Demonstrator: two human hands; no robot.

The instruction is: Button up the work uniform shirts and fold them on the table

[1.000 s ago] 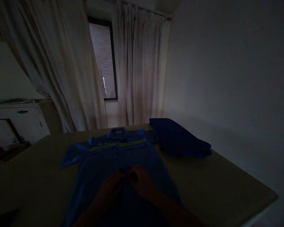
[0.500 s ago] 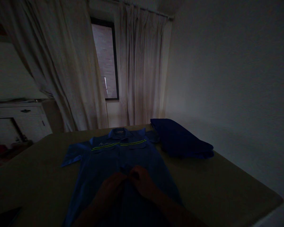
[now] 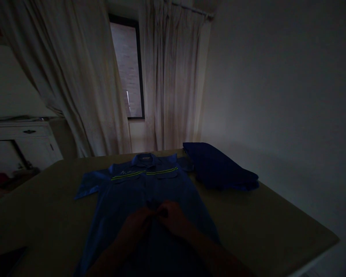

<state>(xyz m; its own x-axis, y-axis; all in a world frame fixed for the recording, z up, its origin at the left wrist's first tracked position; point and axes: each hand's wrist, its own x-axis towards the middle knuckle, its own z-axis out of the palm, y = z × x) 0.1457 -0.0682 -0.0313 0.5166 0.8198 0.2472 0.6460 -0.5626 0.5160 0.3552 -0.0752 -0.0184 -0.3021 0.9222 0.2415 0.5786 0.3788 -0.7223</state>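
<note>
A blue short-sleeved work shirt (image 3: pixel 127 196) lies front up on the table, collar pointing away from me. Two yellow-green stripes cross its chest, with pale lettering above them at the left. My left hand (image 3: pixel 137 223) and my right hand (image 3: pixel 171 217) meet over the middle of its front opening. Both have their fingers closed in a pinch on the shirt's front edge, fingertips almost touching. The dim light hides any button between them.
A folded dark blue cloth (image 3: pixel 219 167) lies right of the shirt, by the wall. A dark flat object (image 3: pixel 7 259) is at the near left of the table (image 3: pixel 262 227). Curtains (image 3: pixel 173 84), a window and a white cabinet (image 3: pixel 37 142) stand beyond.
The fingers of my two hands have drawn slightly closer together on the shirt front. The camera view has shifted a little; the shirt and folded cloth stay in place.
</note>
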